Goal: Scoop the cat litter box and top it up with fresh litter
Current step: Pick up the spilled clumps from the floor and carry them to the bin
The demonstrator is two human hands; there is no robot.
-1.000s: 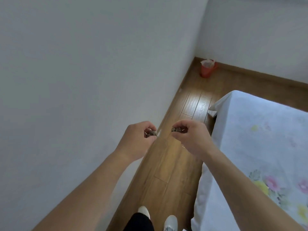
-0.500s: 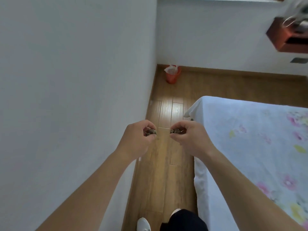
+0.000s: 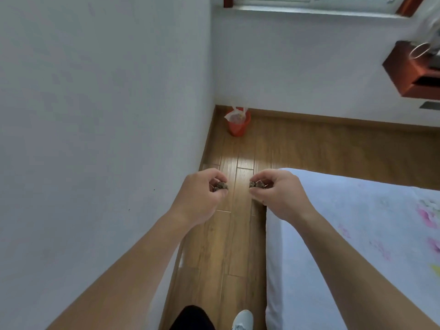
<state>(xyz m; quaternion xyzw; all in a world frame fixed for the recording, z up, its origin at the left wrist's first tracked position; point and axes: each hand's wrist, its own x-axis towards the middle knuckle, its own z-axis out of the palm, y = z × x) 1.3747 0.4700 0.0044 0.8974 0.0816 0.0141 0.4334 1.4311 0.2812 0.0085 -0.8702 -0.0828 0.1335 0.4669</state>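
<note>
My left hand (image 3: 202,196) pinches a small dark grey-brown litter clump (image 3: 221,186) between thumb and fingers. My right hand (image 3: 278,195) holds a similar litter clump (image 3: 257,184) the same way. Both hands hover at about waist height over the wooden floor (image 3: 228,246), a short gap between them. Ahead in the room corner stands an orange bin (image 3: 237,123) lined with a white plastic bag. No litter box is in view.
A white wall (image 3: 102,115) runs close along my left. A bed with a pale floral sheet (image 3: 345,246) fills the right side, leaving a narrow strip of floor. A red-brown shelf (image 3: 412,70) hangs on the far wall at upper right.
The view has swung and advanced along the strip of floor; the orange bin now sits nearer and more central. Both hands keep their clumps in the same pinch.
</note>
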